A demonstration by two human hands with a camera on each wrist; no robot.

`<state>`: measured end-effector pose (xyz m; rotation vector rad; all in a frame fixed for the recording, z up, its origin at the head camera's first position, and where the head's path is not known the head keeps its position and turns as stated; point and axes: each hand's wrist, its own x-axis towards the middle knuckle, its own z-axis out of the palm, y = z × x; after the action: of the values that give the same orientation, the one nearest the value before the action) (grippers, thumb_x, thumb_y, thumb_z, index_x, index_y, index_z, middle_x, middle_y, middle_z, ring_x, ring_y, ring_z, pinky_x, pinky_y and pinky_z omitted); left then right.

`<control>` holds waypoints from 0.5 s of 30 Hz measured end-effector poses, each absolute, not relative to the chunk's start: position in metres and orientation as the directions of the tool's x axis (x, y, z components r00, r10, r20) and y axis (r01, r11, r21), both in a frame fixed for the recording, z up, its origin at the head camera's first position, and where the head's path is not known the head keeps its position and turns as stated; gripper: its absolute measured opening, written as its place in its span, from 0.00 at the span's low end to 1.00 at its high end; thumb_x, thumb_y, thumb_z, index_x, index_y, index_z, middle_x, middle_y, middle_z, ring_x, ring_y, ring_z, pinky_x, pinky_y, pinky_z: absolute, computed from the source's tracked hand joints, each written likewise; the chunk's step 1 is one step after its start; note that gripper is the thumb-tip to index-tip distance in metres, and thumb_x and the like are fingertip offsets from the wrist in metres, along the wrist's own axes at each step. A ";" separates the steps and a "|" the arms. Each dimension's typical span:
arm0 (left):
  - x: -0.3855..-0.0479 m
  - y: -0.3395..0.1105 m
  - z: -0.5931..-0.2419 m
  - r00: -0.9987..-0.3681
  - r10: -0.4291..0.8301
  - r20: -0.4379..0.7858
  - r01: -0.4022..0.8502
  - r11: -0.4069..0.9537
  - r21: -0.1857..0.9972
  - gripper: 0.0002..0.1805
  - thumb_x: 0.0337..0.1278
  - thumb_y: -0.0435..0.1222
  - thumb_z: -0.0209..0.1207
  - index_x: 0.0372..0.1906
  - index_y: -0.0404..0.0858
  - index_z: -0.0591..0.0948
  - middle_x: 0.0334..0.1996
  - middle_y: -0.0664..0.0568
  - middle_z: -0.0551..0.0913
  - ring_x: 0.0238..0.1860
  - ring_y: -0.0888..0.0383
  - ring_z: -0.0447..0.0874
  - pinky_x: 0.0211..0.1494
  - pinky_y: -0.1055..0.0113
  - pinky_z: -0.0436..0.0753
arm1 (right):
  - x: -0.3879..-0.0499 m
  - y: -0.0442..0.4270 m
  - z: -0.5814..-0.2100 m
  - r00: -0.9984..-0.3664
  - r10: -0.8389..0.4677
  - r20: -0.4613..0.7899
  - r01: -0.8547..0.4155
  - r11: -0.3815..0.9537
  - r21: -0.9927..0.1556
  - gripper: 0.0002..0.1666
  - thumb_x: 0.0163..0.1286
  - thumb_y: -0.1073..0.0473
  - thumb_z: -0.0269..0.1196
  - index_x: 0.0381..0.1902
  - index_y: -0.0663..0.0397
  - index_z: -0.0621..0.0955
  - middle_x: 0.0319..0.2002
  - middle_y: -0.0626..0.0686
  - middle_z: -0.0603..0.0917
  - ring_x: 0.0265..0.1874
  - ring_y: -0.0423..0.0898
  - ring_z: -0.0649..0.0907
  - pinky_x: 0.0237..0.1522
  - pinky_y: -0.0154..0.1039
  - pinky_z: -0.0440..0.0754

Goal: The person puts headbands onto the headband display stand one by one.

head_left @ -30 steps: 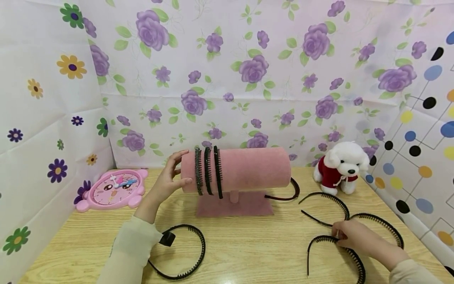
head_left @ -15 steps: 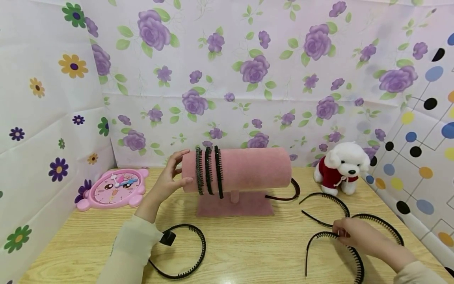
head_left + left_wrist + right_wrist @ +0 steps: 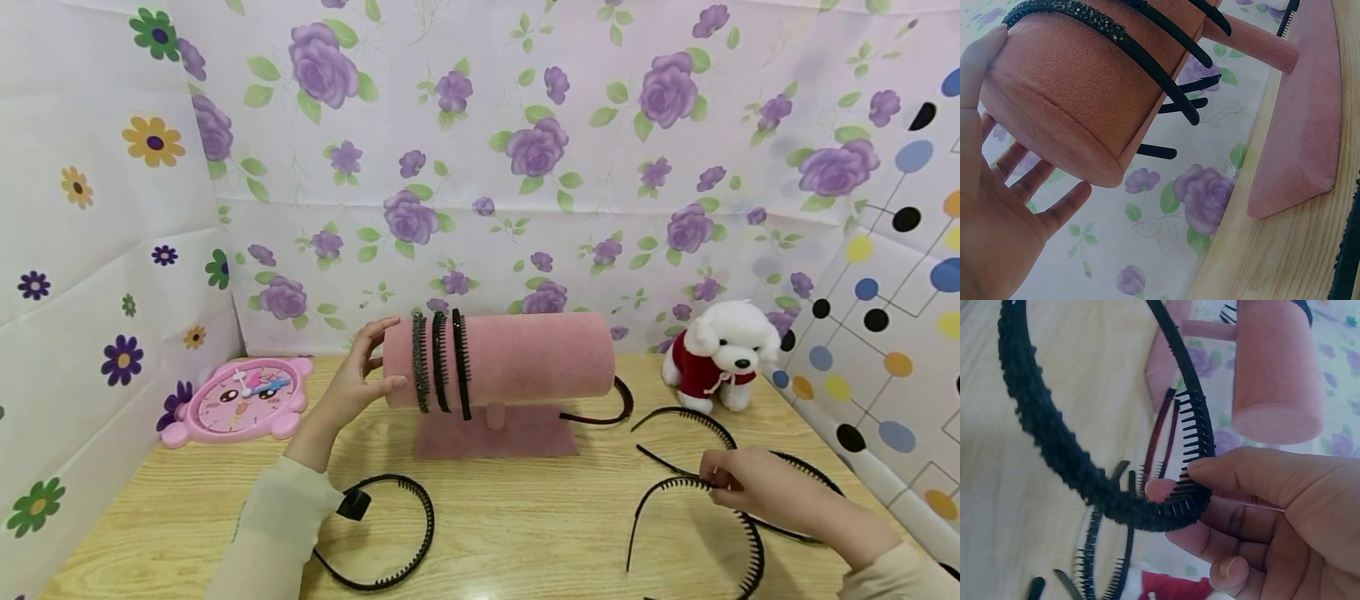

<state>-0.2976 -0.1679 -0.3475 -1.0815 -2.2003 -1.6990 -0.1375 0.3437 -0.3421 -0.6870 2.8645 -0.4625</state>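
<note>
Head: three headbands point(image 3: 461, 367) on one pink roll point(image 3: 540, 354), four loose headbands point(image 3: 431, 521) on the table point(image 3: 525, 533), one black headband point(image 3: 758, 546) in the right hand point(image 3: 765, 487), well apart from the roll; one clock point(image 3: 243, 402), one plush dog point(image 3: 723, 358).
Left wrist: left hand point(image 3: 1007, 194), fingers spread wide, grips the roll's end.
Right wrist: black headband bumpy outside, toothed inside; thumb and fingers pinch its arc, nearly closed, both arms running away from the grip.

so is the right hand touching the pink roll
No, the right hand pinches a black headband, well apart from the pink roll.
</note>
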 end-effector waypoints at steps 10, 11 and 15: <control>-0.297 -0.168 -0.348 -0.735 0.439 0.517 0.611 0.098 0.786 0.42 0.56 0.32 0.61 0.73 0.46 0.55 0.74 0.46 0.52 0.73 0.45 0.52 0.65 0.41 0.62 | -0.135 0.339 -0.317 -0.860 -0.500 -0.101 -0.423 0.810 -0.407 0.02 0.67 0.57 0.62 0.36 0.46 0.77 0.22 0.35 0.77 0.20 0.27 0.72 0.22 0.29 0.71; -0.297 -0.168 -0.348 -0.736 0.437 0.517 0.611 0.100 0.786 0.42 0.56 0.32 0.61 0.73 0.46 0.55 0.74 0.46 0.53 0.73 0.47 0.52 0.65 0.41 0.62 | -0.135 0.339 -0.315 -0.859 -0.501 -0.104 -0.419 0.807 -0.417 0.02 0.68 0.57 0.61 0.36 0.46 0.77 0.21 0.36 0.77 0.20 0.27 0.72 0.21 0.30 0.71; -0.297 -0.167 -0.348 -0.739 0.424 0.523 0.616 0.112 0.779 0.42 0.55 0.32 0.62 0.73 0.46 0.56 0.73 0.47 0.54 0.71 0.59 0.56 0.64 0.49 0.65 | -0.135 0.337 -0.304 -0.862 -0.491 -0.123 -0.391 0.801 -0.455 0.04 0.69 0.55 0.60 0.37 0.48 0.77 0.22 0.36 0.77 0.20 0.28 0.73 0.21 0.30 0.73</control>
<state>-0.2973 -0.1673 -0.3475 -1.0474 -2.2098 -1.6888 -0.1347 0.3372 -0.3042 -0.6847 2.7539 -0.6202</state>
